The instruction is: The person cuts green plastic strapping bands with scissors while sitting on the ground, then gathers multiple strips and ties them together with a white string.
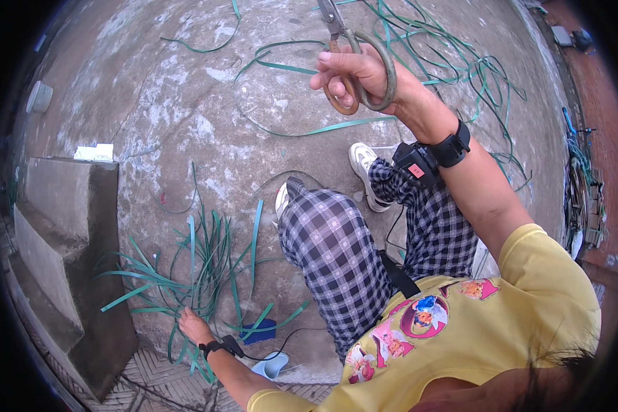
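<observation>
My right hand (360, 72) is raised at the top centre, its fingers through the worn handles of a pair of metal scissors (333, 24). The blades point away from me and run out at the top of the picture. At the lower left my left hand (194, 325) grips a bunch of green plastic strapping strips (206, 288). The strips fan out loosely on both sides of that hand, with cut ends visible. Long loops of green strapping (458, 67) lie tangled on the concrete floor beyond my right hand.
Concrete steps (100, 216) rise at the left, with a white object (93, 153) on top. A blue object (258, 331) and a light-blue object (271, 364) lie near my left wrist. A cable runs from that wrist's black band. A white container (39, 97) stands far left.
</observation>
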